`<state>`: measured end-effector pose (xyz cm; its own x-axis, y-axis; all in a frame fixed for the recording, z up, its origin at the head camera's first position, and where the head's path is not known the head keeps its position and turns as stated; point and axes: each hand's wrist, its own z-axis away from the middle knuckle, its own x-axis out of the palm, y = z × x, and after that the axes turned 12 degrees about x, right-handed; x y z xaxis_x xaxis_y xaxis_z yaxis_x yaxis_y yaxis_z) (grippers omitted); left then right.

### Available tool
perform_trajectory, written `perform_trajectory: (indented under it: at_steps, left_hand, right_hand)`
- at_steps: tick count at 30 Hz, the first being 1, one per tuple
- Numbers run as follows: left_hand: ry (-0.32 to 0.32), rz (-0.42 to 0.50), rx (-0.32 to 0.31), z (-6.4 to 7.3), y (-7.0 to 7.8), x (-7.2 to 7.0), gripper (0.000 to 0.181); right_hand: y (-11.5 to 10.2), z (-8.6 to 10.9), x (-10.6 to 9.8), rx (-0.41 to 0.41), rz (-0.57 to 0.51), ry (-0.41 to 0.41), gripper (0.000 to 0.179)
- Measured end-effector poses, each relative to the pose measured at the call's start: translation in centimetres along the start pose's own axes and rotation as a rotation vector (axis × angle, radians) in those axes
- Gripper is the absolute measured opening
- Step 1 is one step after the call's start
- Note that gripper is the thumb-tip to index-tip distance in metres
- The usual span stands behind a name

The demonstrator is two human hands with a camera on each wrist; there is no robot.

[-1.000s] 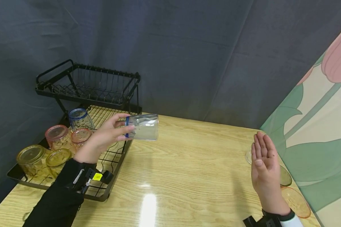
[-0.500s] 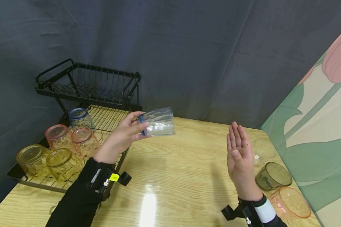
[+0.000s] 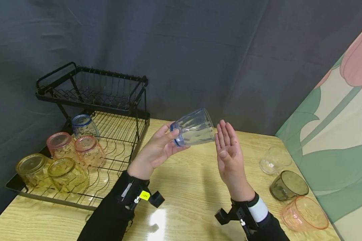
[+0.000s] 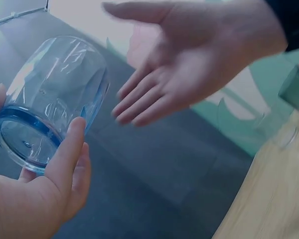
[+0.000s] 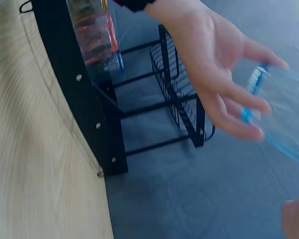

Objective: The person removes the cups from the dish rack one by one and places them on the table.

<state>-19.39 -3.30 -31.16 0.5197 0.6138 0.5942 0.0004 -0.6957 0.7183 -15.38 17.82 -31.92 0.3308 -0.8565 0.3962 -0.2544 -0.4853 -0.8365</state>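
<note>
My left hand (image 3: pixel 157 149) grips a clear blue-tinted drinking glass (image 3: pixel 194 129) by its thick blue base. The glass is tipped on its side above the table, its mouth toward the right. In the left wrist view, the thumb and fingers curl round the base of the glass (image 4: pixel 55 94). My right hand (image 3: pixel 230 154) is held up just right of the mouth, palm showing and fingers straight, with nothing in it. The left wrist view shows a gap between the glass and the right fingertips (image 4: pixel 144 112).
A black two-tier dish rack (image 3: pixel 93 90) stands at the left. Its lower tier holds upturned glasses: a blue one (image 3: pixel 85 126), two pink and two yellow. At the right edge stand a clear glass (image 3: pixel 274 160), a smoky green glass (image 3: pixel 289 185) and a pink glass (image 3: pixel 304 214).
The left hand has carried the blue glass rightward, away from over the rack, tilting its mouth upward. The right hand has moved left toward it, uncovering the glasses at the right.
</note>
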Motion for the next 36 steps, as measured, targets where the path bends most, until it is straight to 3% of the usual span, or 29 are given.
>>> perform_trajectory:
  at_steps: [8, 17, 21, 30, 36]
  left_hand:
    - [-0.005, 0.021, -0.041, -0.3, -1.3, 1.8, 0.097]
    - [-0.045, 0.006, -0.091, -0.3, -3.0, 2.7, 0.093]
    - [-0.019, 0.009, -0.122, -0.3, -3.6, 2.7, 0.089]
    - [-0.003, 0.003, -0.145, -0.1, -3.9, 2.5, 0.087]
    - [0.001, -0.013, -0.158, 0.0, -4.0, 2.2, 0.091]
  right_hand:
    - [1.1, -1.2, 1.5, 0.022, 0.003, -0.027, 0.106]
    - [1.5, -1.0, 1.0, -0.029, -0.114, 0.009, 0.083]
    - [1.5, -0.7, 0.7, -0.016, -0.138, 0.033, 0.079]
    - [1.2, -0.4, 0.4, 0.032, -0.075, 0.069, 0.072]
    - [1.0, -0.4, 0.2, 0.042, -0.041, 0.048, 0.068]
